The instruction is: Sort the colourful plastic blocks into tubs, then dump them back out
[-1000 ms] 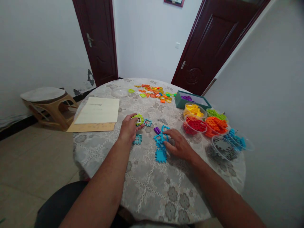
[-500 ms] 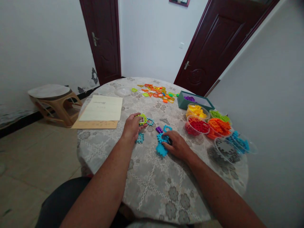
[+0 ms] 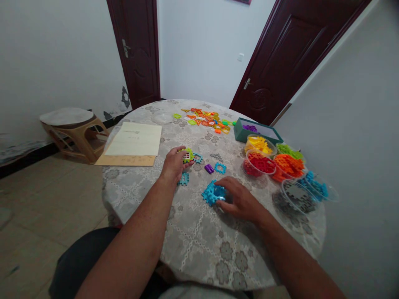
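Green piece point(image 3: 188, 155): held between thumb and fingers of the left hand point(image 3: 174, 164), at its right side. Blue pieces point(image 3: 209, 193): grasped by the right hand point(image 3: 238, 197), left of its palm. Purple piece point(image 3: 209, 168) and blue frame point(image 3: 220, 167): laid beyond them, untouched. Teal piece point(image 3: 185, 178): placed just beside the left hand, nearer side.

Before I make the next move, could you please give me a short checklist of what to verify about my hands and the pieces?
1. Left hand has hold of the lime-green piece: ok.
2. Right hand has hold of the blue pieces: ok.
3. Purple piece is apart from both hands: ok.
4. Teal piece is in full view: not ok, the left hand partly covers it.
5. Blue pieces are fully interlocked: cannot tell, too small.
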Demonstrator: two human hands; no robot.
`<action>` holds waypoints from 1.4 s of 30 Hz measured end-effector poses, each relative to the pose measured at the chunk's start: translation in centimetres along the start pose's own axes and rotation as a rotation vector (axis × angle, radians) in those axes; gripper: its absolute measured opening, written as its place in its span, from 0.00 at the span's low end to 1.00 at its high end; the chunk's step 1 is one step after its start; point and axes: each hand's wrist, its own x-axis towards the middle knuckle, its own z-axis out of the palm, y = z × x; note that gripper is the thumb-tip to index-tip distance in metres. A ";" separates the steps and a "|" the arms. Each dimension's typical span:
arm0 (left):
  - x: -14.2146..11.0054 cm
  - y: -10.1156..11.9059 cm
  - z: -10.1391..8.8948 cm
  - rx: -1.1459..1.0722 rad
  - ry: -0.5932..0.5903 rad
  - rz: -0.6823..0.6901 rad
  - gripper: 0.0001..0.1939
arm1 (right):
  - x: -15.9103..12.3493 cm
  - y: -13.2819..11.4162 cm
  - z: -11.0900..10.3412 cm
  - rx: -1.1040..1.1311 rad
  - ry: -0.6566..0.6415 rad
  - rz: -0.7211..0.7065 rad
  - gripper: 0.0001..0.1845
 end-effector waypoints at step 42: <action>-0.2 -0.2 0.0 0.070 -0.023 0.009 0.16 | 0.5 1.4 4.1 -0.210 0.181 0.136 0.30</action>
